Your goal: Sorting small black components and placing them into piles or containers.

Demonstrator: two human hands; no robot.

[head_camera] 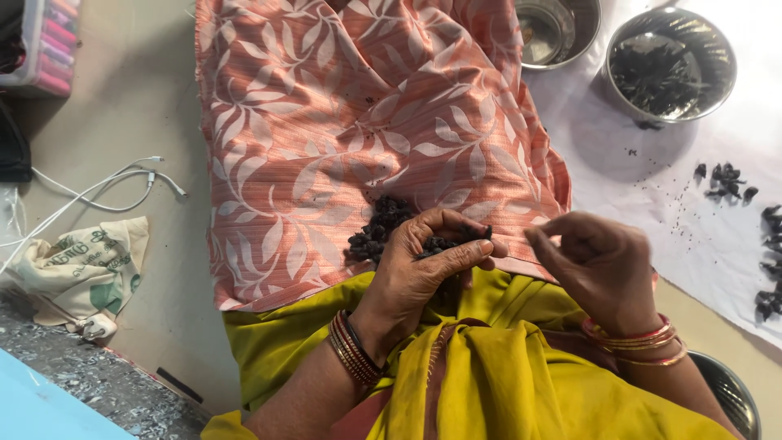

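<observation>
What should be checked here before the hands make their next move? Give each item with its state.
1. Left hand cups dark pieces: ok.
2. Right hand has its fingertips pinched together beside the left: ok; whether a piece sits between them: cannot tell.
3. Pile of dark pieces rests on the pink cloth, clear of its edges: ok.
4. Steel bowl with dark bits stands upright on the white sheet: ok.
5. Second bowl is upright; contents: cannot tell.
6. Loose pieces lie scattered on the sheet: not ok.
</observation>
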